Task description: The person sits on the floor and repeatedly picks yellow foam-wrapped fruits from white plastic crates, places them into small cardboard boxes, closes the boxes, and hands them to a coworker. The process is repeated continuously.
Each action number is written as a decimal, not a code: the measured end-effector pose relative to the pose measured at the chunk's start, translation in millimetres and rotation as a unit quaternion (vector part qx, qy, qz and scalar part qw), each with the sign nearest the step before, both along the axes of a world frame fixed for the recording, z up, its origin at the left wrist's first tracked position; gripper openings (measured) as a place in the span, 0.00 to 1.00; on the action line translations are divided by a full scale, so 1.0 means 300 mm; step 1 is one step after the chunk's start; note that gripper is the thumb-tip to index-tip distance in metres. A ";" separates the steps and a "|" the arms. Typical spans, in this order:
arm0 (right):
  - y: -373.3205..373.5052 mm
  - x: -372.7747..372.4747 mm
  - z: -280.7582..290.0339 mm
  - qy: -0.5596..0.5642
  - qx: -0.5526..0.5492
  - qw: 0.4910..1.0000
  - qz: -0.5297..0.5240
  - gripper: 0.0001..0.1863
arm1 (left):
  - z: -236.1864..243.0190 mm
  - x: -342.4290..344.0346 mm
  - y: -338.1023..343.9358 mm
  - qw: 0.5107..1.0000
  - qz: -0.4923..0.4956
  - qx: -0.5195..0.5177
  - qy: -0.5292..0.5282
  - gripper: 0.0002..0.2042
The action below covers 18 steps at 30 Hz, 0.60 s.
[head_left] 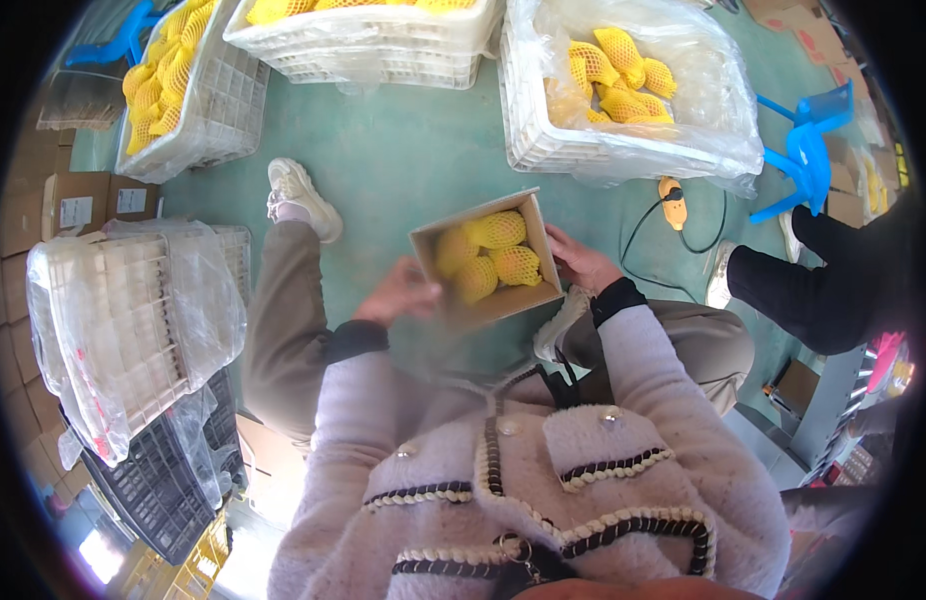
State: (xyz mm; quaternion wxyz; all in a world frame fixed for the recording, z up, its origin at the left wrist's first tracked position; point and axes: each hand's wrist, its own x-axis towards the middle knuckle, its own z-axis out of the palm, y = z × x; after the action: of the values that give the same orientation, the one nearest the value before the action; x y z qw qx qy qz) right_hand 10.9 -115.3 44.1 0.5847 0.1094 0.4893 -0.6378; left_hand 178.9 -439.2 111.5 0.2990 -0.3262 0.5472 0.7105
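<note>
So the person is sitting with knees apart over a green floor (403,150), both forearms reaching forward and bent in toward each other around a small cardboard box (488,258). The left hand (401,292) is at the box's near-left side, a bit motion-blurred, fingers curled against the cardboard wall. The right hand (578,260) is pressed on the right wall with fingers wrapped round the edge. Both hands are clamped on the box from opposite sides, held up between the knees, open top tilted toward the camera.

Inside the box: four yellow fruits in foam net sleeves (495,232), packed tight in two rows and touching each other.

Around it: three white plastic crates on the far side, all holding more netted yellow fruit. The right crate (543,140) is lined with clear plastic, the middle crate (383,55) sits at top centre, and the left crate (208,110) is tipped at an angle. A stack of empty white crates under plastic (123,320) sits just left of the person's left leg. Another person's dark-trousered leg (803,290) pokes in from the right, near a blue stool (808,150).
</note>
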 end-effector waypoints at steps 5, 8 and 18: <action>-0.127 0.040 -0.013 0.291 0.156 0.939 0.095 0.56 | -0.125 -0.033 0.157 0.958 0.015 -0.285 0.032 0.38; -0.176 0.071 -0.021 0.408 0.255 0.869 0.116 0.47 | -0.230 -0.050 0.211 0.931 0.102 -0.344 0.068 0.35; -0.163 0.033 -0.042 0.499 0.323 0.769 0.233 0.36 | -0.244 -0.082 0.248 0.887 0.078 -0.448 -0.085 0.21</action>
State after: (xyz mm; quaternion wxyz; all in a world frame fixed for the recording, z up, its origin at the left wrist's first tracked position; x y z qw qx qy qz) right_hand 21.0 -164.3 31.4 0.3191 -0.1592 0.9000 -0.2506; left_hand 154.2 -364.8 38.3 0.1104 -0.5259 0.7525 0.3808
